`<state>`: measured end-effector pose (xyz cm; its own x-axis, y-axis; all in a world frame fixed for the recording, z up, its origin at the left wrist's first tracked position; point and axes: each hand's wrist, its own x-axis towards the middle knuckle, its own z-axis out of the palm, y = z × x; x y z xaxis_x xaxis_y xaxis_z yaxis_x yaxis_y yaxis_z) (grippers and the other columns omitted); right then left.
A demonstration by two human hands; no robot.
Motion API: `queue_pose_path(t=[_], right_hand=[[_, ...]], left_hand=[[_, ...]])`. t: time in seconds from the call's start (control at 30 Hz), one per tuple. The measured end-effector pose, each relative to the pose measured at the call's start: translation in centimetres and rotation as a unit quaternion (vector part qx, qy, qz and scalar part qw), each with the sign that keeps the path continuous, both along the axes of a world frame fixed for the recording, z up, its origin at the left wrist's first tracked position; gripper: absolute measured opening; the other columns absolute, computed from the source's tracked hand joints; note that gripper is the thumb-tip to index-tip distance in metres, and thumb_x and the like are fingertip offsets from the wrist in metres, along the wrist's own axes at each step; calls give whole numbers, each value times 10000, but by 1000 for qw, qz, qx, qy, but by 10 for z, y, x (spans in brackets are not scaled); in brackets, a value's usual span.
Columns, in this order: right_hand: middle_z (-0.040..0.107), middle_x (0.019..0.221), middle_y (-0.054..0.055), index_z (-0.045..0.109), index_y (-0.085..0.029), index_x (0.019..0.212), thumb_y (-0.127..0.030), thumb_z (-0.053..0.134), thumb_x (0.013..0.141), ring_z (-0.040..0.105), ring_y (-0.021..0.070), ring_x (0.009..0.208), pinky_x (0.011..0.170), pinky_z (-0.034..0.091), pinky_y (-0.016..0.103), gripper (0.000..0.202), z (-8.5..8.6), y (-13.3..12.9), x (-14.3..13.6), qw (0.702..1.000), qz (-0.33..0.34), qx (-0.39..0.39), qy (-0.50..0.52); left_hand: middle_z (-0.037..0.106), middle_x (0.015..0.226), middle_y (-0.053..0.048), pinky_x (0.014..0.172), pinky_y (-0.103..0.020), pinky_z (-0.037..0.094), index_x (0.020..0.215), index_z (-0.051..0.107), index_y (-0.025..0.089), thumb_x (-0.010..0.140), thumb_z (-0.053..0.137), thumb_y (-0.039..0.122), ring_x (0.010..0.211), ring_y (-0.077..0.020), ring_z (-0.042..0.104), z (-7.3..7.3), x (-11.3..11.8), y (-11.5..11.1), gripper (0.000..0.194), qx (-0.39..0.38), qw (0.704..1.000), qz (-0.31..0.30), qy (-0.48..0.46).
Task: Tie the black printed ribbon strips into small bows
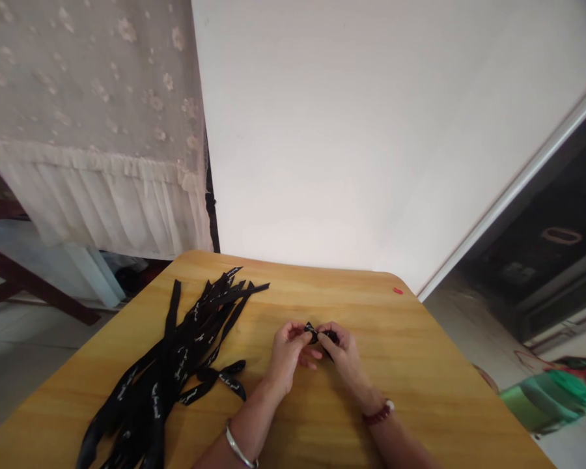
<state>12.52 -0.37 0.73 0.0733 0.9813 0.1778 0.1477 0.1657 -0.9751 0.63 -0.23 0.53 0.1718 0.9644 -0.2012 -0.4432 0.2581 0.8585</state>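
Observation:
Between my two hands, just over the wooden table (pixel 420 391), is a short black ribbon (pixel 312 331) with white lettering, bunched like a bow. My left hand (pixel 292 352) pinches its left part between thumb and forefinger, the other fingers curled loosely below. With thumb and fingers my right hand (pixel 340 350) grips its right part, which is mostly hidden. To the left of my hands a tied black bow (pixel 219 376) with white print lies beside a large pile of loose black ribbons (pixel 176 358).
A small red item (pixel 398 290) lies near the table's far right corner. Behind the table stands a white panel (pixel 322 143), with a lace curtain (pixel 102 130) to its left. A green translucent container (pixel 547 400) is on the right, beyond the table edge.

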Motion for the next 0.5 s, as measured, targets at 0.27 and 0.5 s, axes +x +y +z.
queue_pose_path(t=[0.27,0.5], right_hand=[[553,589,-2,555,-172,641,-299,572,651,488,144,572,530,379,233,129,-2,0,-1,1000,-2,-12,-10],[504,542,-29,560,-170,667,-314,554,688,420,108,483,455,313,211,145,-3,0,1,1000,14,-19,3]], left_hand=[[547,649,10,286,-185,415,695,451,154,613,591,278,442,-133,587,1,0,1,204,0,1000,14,19],[523,620,25,288,-183,415,670,439,155,587,614,267,422,-123,574,2,0,1,224,-13,1000,13,22]])
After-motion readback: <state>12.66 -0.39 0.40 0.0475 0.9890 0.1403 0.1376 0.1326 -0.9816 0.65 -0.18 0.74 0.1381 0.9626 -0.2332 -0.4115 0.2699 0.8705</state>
